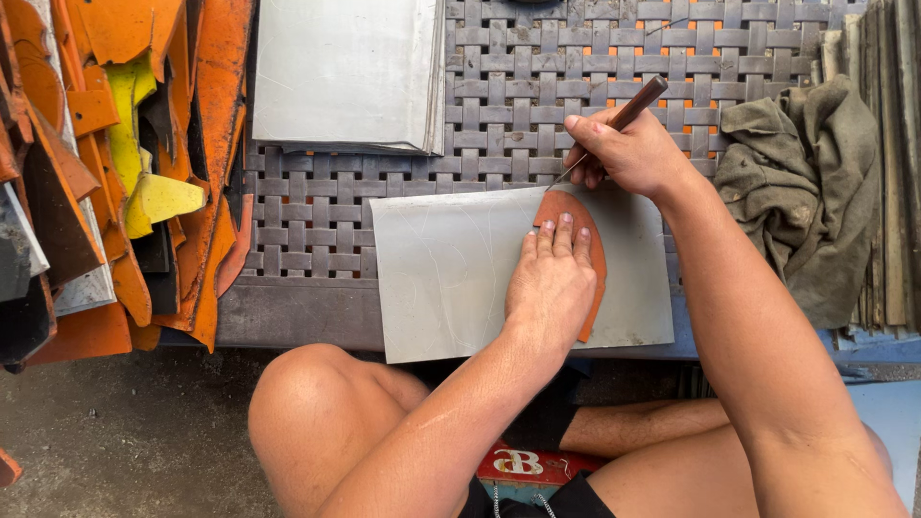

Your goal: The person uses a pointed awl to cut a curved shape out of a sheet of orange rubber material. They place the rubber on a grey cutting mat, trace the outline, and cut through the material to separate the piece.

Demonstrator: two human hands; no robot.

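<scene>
Left hand flat, fingers together, pressing curved reddish-brown leather template onto pale grey rectangular sheet. Sheet lies at near edge of woven-strap worktop, towards its right. Right hand pinched around brown-handled thin-bladed tool, tip at template's upper curve. Step in hand, by look: tracing or cutting round template outline. Continuing calls for firm hold-down, tip tight against edge. Orange leather scraps at left edge; grey-green rag at right.
</scene>
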